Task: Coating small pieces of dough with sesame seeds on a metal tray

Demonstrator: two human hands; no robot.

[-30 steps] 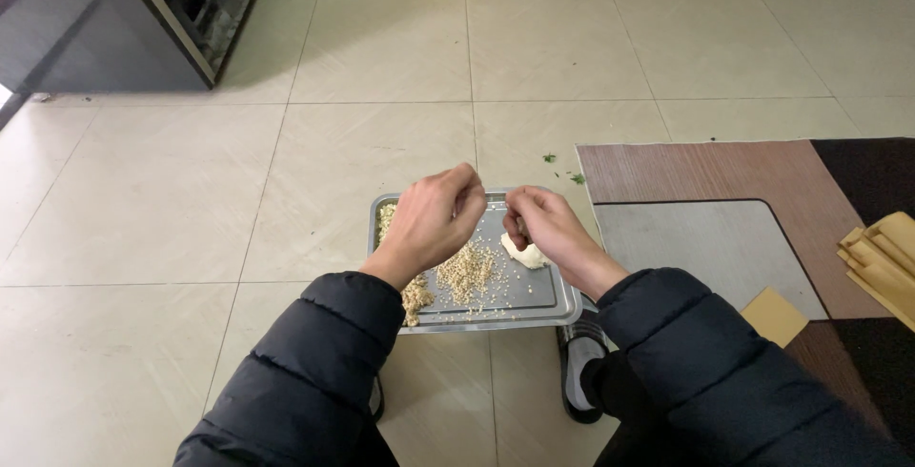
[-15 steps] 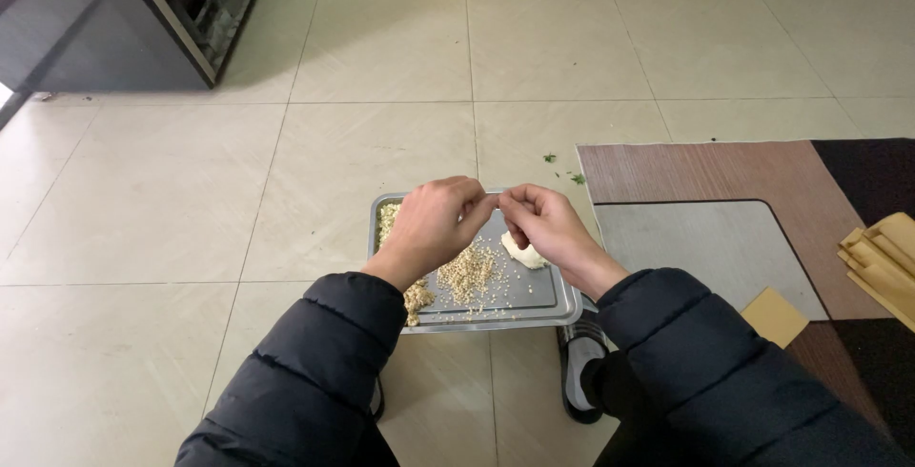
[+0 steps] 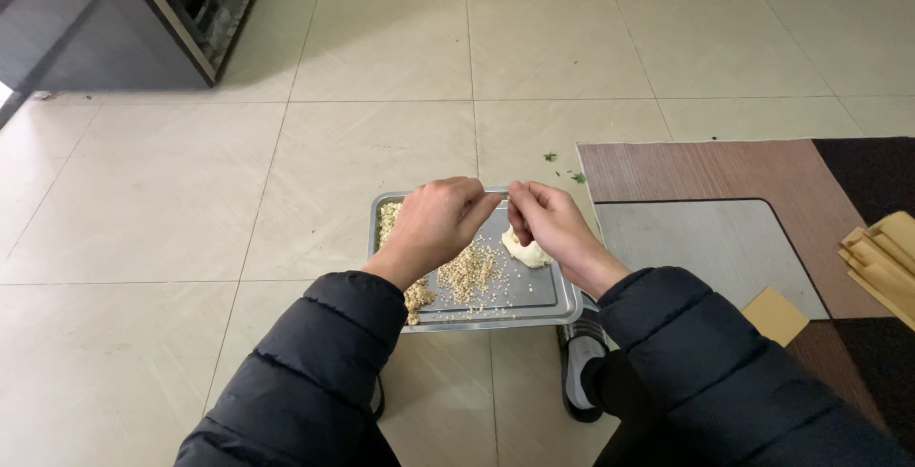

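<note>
The pale garlic clove (image 3: 527, 251) sits tucked under your right hand (image 3: 551, 229), just above the metal tray (image 3: 534, 303). It looks small, light and firm, with dry papery skin that likely flakes; pinch it at the tip. Your left hand (image 3: 437, 227) meets the right fingertip to fingertip over it, both pinched narrow on something too small to make out. Below your grip, loose husk bits (image 3: 469, 276) lie scattered across the tray.

Dark cabinet (image 3: 143, 19) far left; wooden table (image 3: 724, 172) right; yellow strips (image 3: 882, 257); green scraps (image 3: 562, 167) on floor.
</note>
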